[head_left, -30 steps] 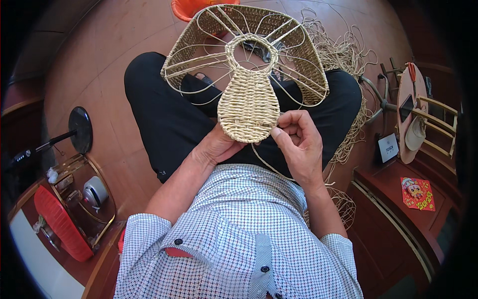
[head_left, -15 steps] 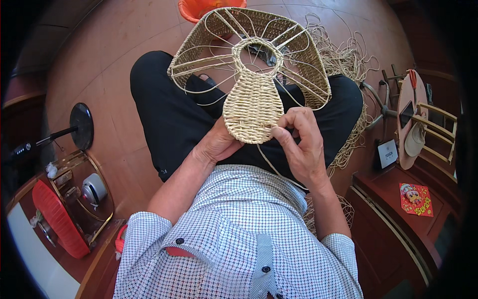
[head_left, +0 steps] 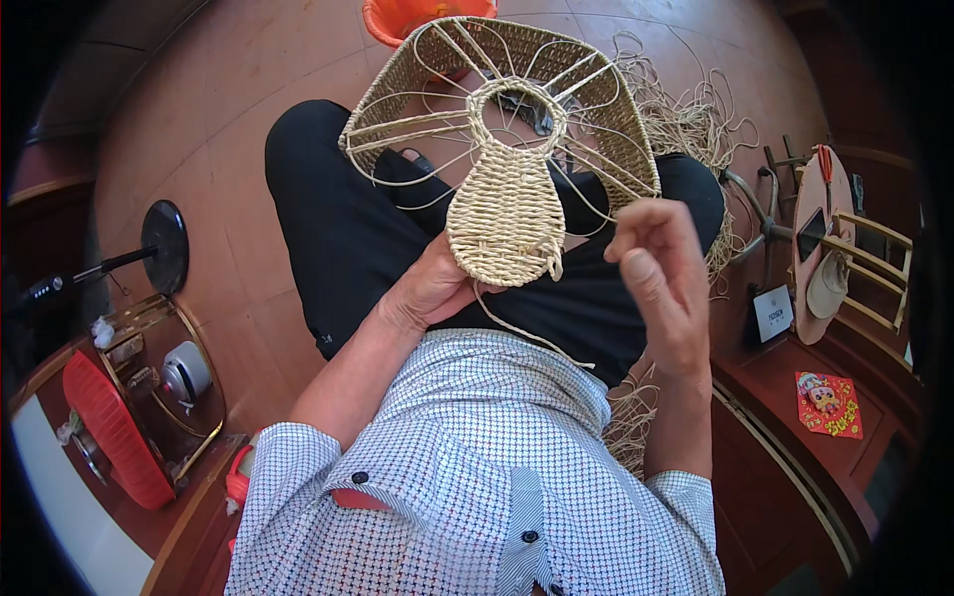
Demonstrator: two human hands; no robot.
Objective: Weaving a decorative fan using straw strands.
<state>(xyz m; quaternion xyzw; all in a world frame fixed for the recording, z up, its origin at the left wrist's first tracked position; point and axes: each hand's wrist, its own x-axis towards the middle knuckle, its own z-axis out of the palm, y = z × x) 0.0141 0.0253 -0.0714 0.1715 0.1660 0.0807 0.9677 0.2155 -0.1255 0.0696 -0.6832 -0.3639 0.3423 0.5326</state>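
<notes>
A woven straw panel (head_left: 505, 214), joined to a wire-spoked basket (head_left: 622, 134), lies between the hands of a seated person (head_left: 447, 447). The left hand (head_left: 437, 283) grips the panel's lower left edge, its fingers partly hidden beneath. The right hand (head_left: 664, 278) is raised just beside the panel, fingers half curled, thumb slightly apart; whether it pinches anything cannot be told. A loose cord (head_left: 537, 340) trails between the hands; a cord heap (head_left: 681, 117) lies beyond the right one, an orange bucket (head_left: 397, 18) well beyond the left.
</notes>
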